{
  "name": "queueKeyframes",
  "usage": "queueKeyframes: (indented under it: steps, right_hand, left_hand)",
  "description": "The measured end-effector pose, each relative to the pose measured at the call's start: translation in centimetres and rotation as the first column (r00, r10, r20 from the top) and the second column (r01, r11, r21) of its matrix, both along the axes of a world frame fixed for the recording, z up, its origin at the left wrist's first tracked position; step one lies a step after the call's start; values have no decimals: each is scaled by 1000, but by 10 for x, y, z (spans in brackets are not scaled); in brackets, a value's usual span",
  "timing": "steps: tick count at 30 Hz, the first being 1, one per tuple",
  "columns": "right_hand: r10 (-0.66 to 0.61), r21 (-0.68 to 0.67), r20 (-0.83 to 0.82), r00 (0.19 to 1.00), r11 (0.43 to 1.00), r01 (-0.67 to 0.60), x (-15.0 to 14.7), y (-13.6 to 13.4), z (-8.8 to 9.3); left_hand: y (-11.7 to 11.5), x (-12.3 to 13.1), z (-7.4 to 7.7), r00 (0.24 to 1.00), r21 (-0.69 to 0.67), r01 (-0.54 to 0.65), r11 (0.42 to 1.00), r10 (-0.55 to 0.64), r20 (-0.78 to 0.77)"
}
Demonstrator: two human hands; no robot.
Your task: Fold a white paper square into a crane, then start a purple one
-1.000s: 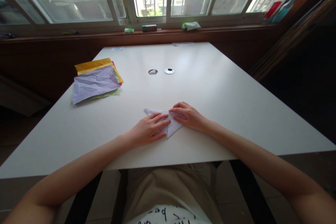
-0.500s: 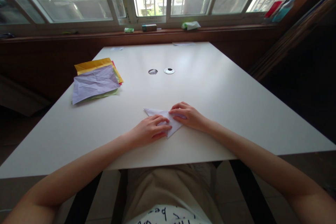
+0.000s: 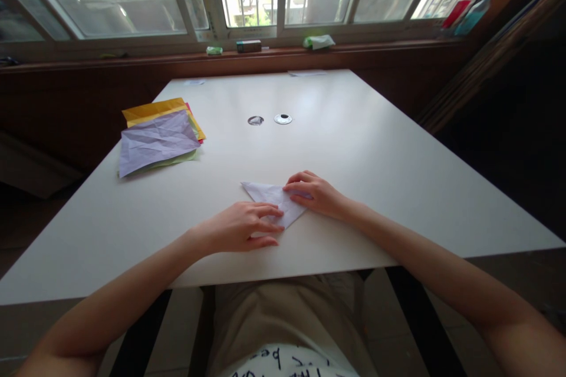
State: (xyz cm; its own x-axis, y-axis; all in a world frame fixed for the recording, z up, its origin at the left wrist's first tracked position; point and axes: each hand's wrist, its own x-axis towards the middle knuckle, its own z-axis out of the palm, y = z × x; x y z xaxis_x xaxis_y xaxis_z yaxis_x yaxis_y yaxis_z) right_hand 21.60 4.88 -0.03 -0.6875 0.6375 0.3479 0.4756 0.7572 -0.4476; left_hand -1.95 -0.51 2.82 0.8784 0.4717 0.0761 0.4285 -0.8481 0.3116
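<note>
A pale lilac sheet of paper, folded into a triangle (image 3: 266, 191), lies flat near the front of the white table (image 3: 380, 159). My left hand (image 3: 243, 227) is at its lower left, palm down with the fingers spread. Two of those fingertips reach over the paper, while the thumb rests off its lower edge. Over the right corner, my right hand (image 3: 318, 194) has its fingers bent onto the paper and holds it against the tabletop. That corner is partly hidden beneath the hand.
Crumpled sheets of lilac paper (image 3: 159, 140), yellow paper (image 3: 152, 111) and green paper are piled at the left edge. Two round table inserts (image 3: 255, 121) sit mid-table. A small box (image 3: 249, 46) and a green packet (image 3: 319, 42) stand on the windowsill.
My left hand has slid left and toward me, its fingers spreading and uncovering more of the folded paper. My right hand stays in place on the paper.
</note>
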Motion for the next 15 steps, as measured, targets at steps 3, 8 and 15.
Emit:
queueKeyframes:
  steps: [3, 8, 15]
  right_hand:
    - [-4, 0, 7, 1000, 1000, 4, 0, 0, 1]
    - [9, 21, -1, 1000, 1000, -9, 0, 0, 0]
    - [28, 56, -6, 1000, 998, -27, 0, 0, 0]
  left_hand:
    - [0, 0, 6, 999, 15, 44, 999, -44, -24]
    - [1, 2, 5, 997, 28, 76, 997, -75, -14]
    - [-1, 10, -10, 1000, 52, -15, 999, 14, 20]
